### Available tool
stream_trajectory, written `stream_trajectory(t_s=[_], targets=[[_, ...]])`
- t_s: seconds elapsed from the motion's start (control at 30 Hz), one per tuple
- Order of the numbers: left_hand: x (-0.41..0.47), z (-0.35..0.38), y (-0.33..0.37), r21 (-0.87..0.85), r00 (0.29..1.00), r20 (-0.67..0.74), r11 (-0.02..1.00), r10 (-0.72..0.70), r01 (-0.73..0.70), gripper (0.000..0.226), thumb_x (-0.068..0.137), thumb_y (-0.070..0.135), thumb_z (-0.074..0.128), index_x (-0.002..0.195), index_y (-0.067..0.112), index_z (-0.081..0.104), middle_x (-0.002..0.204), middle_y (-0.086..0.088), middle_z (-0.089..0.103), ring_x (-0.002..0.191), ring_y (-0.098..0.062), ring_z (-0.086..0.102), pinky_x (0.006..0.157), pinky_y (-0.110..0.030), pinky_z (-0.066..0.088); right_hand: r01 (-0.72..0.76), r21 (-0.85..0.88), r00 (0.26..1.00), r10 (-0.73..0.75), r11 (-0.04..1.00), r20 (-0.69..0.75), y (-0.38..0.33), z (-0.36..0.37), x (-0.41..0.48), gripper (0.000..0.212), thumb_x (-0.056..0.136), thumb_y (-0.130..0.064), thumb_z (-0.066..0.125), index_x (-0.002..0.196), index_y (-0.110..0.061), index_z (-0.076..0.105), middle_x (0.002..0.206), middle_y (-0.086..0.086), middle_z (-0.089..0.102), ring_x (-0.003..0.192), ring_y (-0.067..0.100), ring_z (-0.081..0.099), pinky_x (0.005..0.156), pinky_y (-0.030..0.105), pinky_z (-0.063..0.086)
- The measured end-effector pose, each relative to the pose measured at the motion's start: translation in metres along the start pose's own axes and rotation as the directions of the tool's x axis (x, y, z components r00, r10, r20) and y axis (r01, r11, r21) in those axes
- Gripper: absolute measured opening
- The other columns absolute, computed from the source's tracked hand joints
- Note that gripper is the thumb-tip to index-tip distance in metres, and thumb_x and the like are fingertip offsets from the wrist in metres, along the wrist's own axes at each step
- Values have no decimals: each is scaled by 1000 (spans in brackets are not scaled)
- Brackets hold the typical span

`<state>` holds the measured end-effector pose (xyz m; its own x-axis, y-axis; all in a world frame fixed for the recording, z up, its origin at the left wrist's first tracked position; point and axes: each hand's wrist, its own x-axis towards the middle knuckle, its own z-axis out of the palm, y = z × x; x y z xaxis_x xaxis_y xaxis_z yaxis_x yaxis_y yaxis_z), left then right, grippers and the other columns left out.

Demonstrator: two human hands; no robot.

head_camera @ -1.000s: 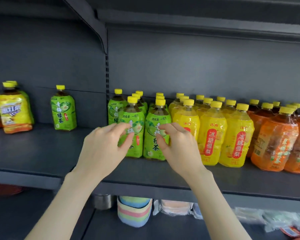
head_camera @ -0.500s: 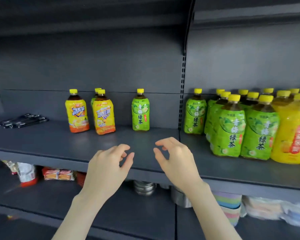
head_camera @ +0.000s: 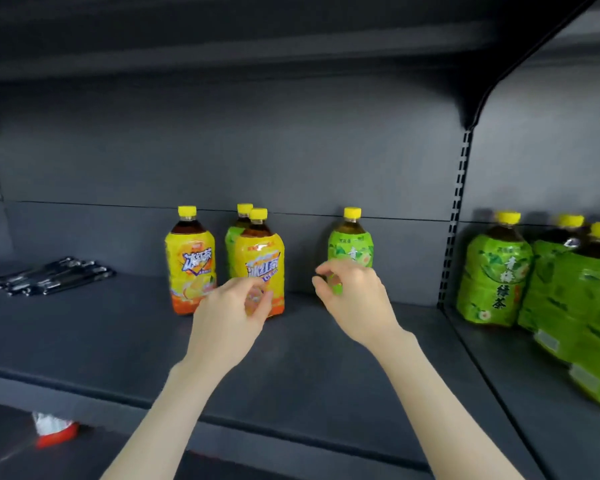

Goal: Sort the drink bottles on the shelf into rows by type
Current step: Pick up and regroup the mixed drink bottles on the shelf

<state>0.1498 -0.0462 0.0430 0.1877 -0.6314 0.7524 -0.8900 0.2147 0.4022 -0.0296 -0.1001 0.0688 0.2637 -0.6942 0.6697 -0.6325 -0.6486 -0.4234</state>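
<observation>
Gathering strays looks like the step in hand. On the dark grey metal shelf (head_camera: 84,341), the left hand (head_camera: 231,317) hovers before a yellow-and-orange-labelled iced-tea bottle (head_camera: 262,258) and the right hand (head_camera: 355,299) before a lone green-labelled tea bottle (head_camera: 350,242). Both hands are loosely curved and apparently empty, though blur hides any contact. Next, the right hand should close round the green bottle and carry it to the green-labelled row (head_camera: 494,271), which is cut off at the right edge. Another green-labelled bottle (head_camera: 234,240) stands half hidden.

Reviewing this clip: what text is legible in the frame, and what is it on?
"冰红茶": left orange bottle.
"冰红茶": front orange bottle beside it.
"青梅绿茶": green bottle just right of the shelf upright.
"青": lone green bottle; the rest lies behind the right hand.
Small print on all labels and the blurred green bottles at the right edge: unreadable.
</observation>
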Motion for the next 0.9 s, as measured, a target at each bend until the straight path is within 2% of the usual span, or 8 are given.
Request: stream_trajectory(t_s=[0.1, 0.2, 0.33, 0.43, 0.57, 0.7, 0.8, 0.9], targets=[[21, 6, -39, -25, 998, -35, 999, -45, 45, 19, 84, 26, 66, 98, 14, 67, 90, 1, 69, 80, -16, 65, 70, -37, 54, 1, 48, 1000, -2, 999, 24, -2, 35, 34, 21, 91, -25, 59, 106, -13, 66, 103, 6, 67, 91, 25, 64, 77, 40, 53], [33, 11, -74, -41, 983, -129, 991, -133, 129, 32, 82, 23, 68, 110, 9, 62, 106, -6, 62, 93, -24, 60, 73, -29, 43, -40, 98, 997, 33, 994, 72, -6, 70, 58, 27, 90, -28, 61, 112, -12, 63, 103, 8, 64, 91, 26, 62, 78, 45, 53], [53, 20, -126, -49, 920, -235, 949, -313, 310, 76, 74, 29, 77, 134, 2, 38, 134, -19, 37, 121, -35, 36, 92, -48, 35, -162, 169, 980, 139, 972, 141, -13, 108, 81, 62, 85, -40, 67, 136, -15, 42, 127, 7, 50, 115, 25, 52, 96, 45, 46], [74, 23, -159, -138, 874, -137, 883, -466, 449, 100, 72, 43, 75, 145, 4, 18, 148, -16, 21, 135, -35, 26, 103, -52, 27, -301, 318, 949, 252, 899, 189, -14, 129, 92, 86, 79, -44, 72, 146, -16, 25, 138, 4, 46, 124, 19, 49, 103, 42, 44], [98, 28, -191, -355, 850, 116, 778, -514, 519, 113, 69, 53, 74, 149, 13, 4, 153, -9, 17, 138, -30, 27, 109, -52, 27, -474, 533, 880, 371, 700, 296, -9, 147, 96, 98, 68, -46, 81, 145, -21, 26, 122, -8, 62, 112, 11, 61, 98, 35, 50], [101, 33, -203, -513, 819, 249, 647, -516, 564, 94, 58, 62, 74, 132, 22, 33, 126, 0, 54, 116, -22, 53, 98, -49, 44, -495, 519, 869, 395, 697, 297, -14, 148, 93, 68, 74, -35, 78, 128, -20, 40, 107, -13, 63, 95, 1, 63, 74, 15, 53], [101, 31, -207, -527, 832, 274, 648, -483, 550, 74, 59, 60, 74, 117, 28, 41, 113, 3, 59, 107, -21, 58, 95, -49, 47, -514, 466, 856, 466, 720, 224, -18, 153, 91, 84, 53, -58, 82, 121, -23, 48, 112, -6, 66, 98, 8, 66, 82, 28, 56], [99, 26, -212, -578, 847, 319, 622, -425, 529, 63, 63, 53, 77, 112, 30, 45, 108, 8, 61, 103, -16, 61, 92, -44, 50, -509, 355, 858, 495, 784, 135, -17, 161, 89, 92, 34, -83, 73, 109, -30, 60, 108, -5, 69, 101, 13, 66, 88, 40, 56]])
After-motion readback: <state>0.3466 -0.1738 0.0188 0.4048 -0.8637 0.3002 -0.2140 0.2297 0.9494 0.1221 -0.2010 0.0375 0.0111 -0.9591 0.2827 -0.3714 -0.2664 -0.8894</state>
